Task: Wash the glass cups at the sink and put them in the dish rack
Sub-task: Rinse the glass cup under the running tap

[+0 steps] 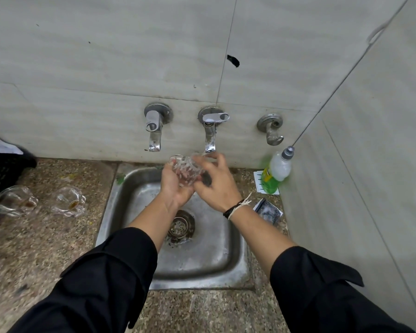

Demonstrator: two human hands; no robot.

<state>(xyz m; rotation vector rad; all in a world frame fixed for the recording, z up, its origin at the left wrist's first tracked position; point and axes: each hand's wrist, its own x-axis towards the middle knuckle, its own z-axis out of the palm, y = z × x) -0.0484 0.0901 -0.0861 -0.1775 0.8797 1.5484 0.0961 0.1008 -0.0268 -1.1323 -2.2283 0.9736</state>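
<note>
Holding a cut-glass cup [186,173] at frame centre under the middle tap [210,138], above the sink [197,260]: our left hand [174,186] cups it from below, right hand [216,186] wraps its far side, fingers curled. Water flow, probably running; blur prevents confirmation. Two cups [15,200] [69,201] lie on the counter [46,236], left of frame, beside a black rack [3,174].

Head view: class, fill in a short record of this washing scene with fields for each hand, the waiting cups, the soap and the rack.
left hand: cradles glass cup under middle tap
right hand: fingers wrapped over the same cup
waiting cups: two on the counter, brown dregs inside
soap bottle: right of sink
black rack: far left, partly out of view
</note>
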